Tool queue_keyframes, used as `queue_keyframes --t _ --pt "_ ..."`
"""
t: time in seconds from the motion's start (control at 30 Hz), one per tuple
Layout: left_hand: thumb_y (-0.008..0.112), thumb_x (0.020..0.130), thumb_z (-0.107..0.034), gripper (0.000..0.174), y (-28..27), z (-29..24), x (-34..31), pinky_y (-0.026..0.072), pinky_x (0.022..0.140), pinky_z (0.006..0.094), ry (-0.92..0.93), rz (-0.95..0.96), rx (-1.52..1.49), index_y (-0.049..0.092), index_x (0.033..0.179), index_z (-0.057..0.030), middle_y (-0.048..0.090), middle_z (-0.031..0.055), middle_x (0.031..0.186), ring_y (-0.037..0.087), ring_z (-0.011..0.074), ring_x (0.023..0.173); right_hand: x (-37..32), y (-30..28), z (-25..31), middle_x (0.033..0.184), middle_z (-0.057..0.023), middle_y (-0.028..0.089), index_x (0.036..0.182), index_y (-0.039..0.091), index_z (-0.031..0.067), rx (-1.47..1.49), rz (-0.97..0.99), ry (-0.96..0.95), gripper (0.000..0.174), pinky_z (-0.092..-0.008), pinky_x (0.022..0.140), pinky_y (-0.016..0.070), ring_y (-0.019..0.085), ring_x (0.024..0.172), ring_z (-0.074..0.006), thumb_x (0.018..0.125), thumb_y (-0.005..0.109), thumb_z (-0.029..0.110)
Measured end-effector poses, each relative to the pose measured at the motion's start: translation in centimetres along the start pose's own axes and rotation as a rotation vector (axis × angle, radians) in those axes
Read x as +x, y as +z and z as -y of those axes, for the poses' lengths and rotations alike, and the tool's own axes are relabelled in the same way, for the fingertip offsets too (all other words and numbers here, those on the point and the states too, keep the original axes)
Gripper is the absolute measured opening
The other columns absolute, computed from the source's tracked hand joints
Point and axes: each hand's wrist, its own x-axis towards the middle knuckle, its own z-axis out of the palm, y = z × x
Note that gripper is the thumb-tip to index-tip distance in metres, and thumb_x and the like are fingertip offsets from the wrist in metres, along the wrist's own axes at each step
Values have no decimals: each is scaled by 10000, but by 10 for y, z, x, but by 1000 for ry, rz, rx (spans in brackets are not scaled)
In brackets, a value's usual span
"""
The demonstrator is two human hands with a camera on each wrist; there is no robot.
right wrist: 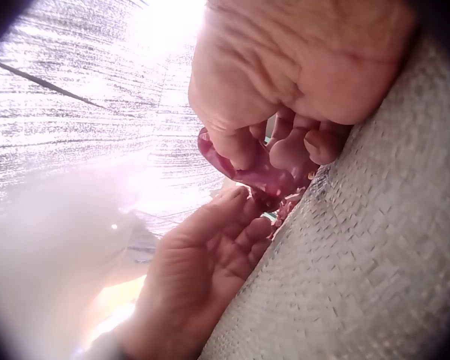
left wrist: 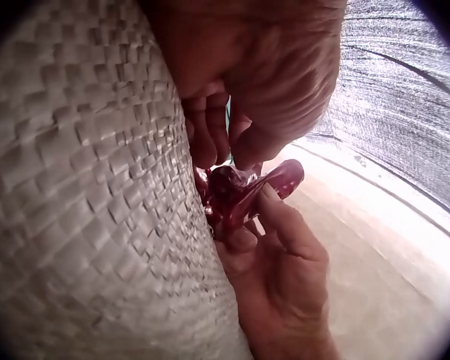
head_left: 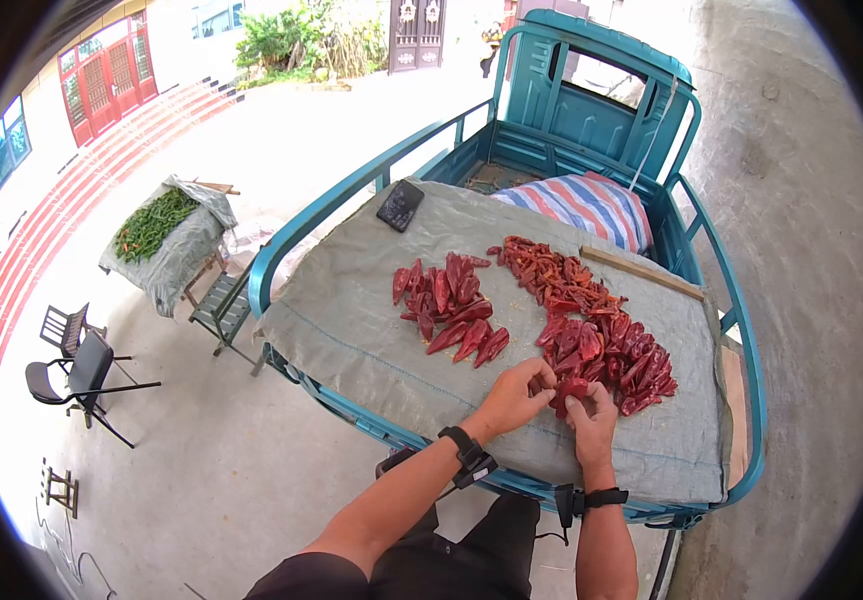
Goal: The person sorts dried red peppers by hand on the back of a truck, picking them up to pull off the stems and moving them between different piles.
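Harsh daylight bleaches the ground, while dark corners frame every view.

Outdoor yard, prob. a home's: sunlit concrete ground; red dbl. doors w/ glass panes at 10 o'clock; red-striped steps approx. 9 to 10; leafy plants at 11; dark ornate gate at 12; chairs approx. 9; teal cargo veh. parked, ctr. to 1 o'clock.

Short black sleeve, bottom edge, left of centre. Dark trousers, bottom centre. Left-wrist strap black; boxy dark camera unit attached. Right-wrist band also black; slim dark module, thin black cable below.
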Motion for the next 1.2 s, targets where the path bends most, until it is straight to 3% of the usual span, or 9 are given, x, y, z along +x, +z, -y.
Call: queue_keyframes --t 0.07,0.17,0.27,0.37,0.57,0.8,0.97,1.1,1.2 --pt "807 1014 -99 166 0 2 0 559 758 314 -17 -6 -38 685 1107 -36 716 8 943 658 128 802 0 1 0 875 43 678 1139 715 68 -6 5 -8 96 -236 642 437 564 702 -44 1048 745 62" --pt "809 1013 -99 171 -6 -1 -2 557 762 312 -92 -24 -99 683 1108 -34 705 9 937 645 116 814 -3 6 2 883 45 692 1087 710 51 29 -17 2 77 -226 651 458 590 718 -34 1036 749 8" --pt "800 1049 -125 167 -5 -3 -1 541 787 269 -57 -17 -121 688 1145 -46 694 -20 967 632 62 861 -2 5 1 858 48 682 1079 709 53 28 -45 3 74 -225 640 447 584 707 -32 1036 750 10" --pt "784 1054 -111 163 -7 -16 -2 544 803 270 -29 38 9 691 1170 -42 697 -14 972 635 67 870 0 5 1 821 50 669 1071 710 55 -20 -35 6 71 -226 621 439 575 678 -31 1034 760 22" --pt "742 1060 -78 138 -5 -9 0 549 801 278 -47 28 -29 689 1178 -30 697 -10 972 637 74 855 4 -6 22 783 51 659 1062 711 61 -26 -72 54 85 -233 582 427 566 637 -36 1024 786 46" --pt "663 1125 -109 99 -3 2 3 545 784 270 -138 22 -155 692 1181 -33 690 -8 958 633 72 850 15 -68 41 847 31 682 1077 712 82 37 -217 -45 71 -240 558 429 553 625 -46 1050 770 50" --pt "553 1226 -261 284 -6 2 4 546 771 267 -175 34 -258 727 1193 -39 697 5 945 630 83 826 30 -118 44 845 8 683 1088 710 62 18 -312 -15 60 -254 526 400 518 576 -54 1069 758 93" --pt "499 1246 -373 425 -6 1 5 534 749 269 -179 19 -272 738 1142 -37 686 10 902 616 88 795 45 -139 47 847 -15 687 1063 714 39 -190 -369 28 84 -255 533 405 529 601 -59 1061 751 115" --pt "481 1252 -396 462 -8 0 5 539 763 262 -183 27 -267 742 1162 -25 702 21 932 636 88 817 61 -157 36 848 -26 688 1033 717 14 -317 -410 20 129 -283 584 455 575 660 -92 1034 772 130"
